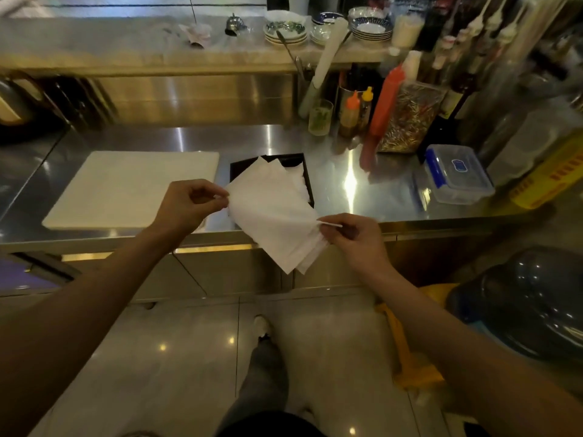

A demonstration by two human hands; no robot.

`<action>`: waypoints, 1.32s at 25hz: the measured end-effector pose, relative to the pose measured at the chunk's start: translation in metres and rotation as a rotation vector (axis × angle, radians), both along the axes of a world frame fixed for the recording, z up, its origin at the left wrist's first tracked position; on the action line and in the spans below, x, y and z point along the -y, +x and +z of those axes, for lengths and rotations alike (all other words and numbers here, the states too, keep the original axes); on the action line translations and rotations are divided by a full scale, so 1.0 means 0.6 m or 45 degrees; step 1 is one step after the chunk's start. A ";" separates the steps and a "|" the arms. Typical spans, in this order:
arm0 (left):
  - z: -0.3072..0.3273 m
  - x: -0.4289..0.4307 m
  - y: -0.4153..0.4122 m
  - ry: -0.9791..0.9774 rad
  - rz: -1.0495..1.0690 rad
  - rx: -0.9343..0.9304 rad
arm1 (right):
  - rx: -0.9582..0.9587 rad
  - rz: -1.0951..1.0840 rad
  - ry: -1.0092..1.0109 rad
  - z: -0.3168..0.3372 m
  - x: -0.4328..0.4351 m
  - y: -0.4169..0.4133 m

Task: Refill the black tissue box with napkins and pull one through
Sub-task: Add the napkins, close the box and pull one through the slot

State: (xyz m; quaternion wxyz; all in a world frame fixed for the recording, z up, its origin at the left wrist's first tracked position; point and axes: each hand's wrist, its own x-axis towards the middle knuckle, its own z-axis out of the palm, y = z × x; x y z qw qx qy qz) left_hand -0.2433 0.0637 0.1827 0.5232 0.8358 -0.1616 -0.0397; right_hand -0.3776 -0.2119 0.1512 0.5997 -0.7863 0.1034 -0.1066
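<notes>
A stack of white napkins (277, 212) hangs in the air over the front edge of the steel counter, held between both hands. My left hand (186, 205) pinches the stack's upper left edge. My right hand (353, 238) pinches its right edge, where the sheets fan apart. Behind the stack, the black tissue box (303, 160) lies open on the counter, with white napkins visible inside it; the held stack hides most of it.
A white cutting board (126, 187) lies left of the box. Right of it stand a clear lidded container (457, 175), sauce bottles (383, 102), a glass (320, 116) and a yellow crate (555, 171). Bowls (285, 29) sit on the back shelf. A dark bin (530, 301) stands on the floor at right.
</notes>
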 end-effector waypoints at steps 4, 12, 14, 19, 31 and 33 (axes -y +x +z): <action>-0.050 0.044 0.151 -0.058 -0.016 -0.107 | -0.031 -0.075 -0.106 -0.052 0.015 0.110; -0.143 0.153 0.397 0.098 -0.118 -0.275 | -0.263 -0.221 -0.231 -0.150 0.025 0.274; -0.167 0.182 0.427 0.167 -0.159 -0.265 | -0.318 -0.245 -0.252 -0.168 0.036 0.295; -0.213 0.225 0.466 0.316 -0.168 -0.253 | -0.411 -0.155 -0.367 -0.201 0.064 0.330; -0.249 0.257 0.479 0.342 -0.123 -0.073 | -0.373 0.039 -0.627 -0.231 0.071 0.359; -0.258 0.257 0.476 0.409 -0.187 -0.003 | -0.437 0.075 -0.629 -0.228 0.068 0.360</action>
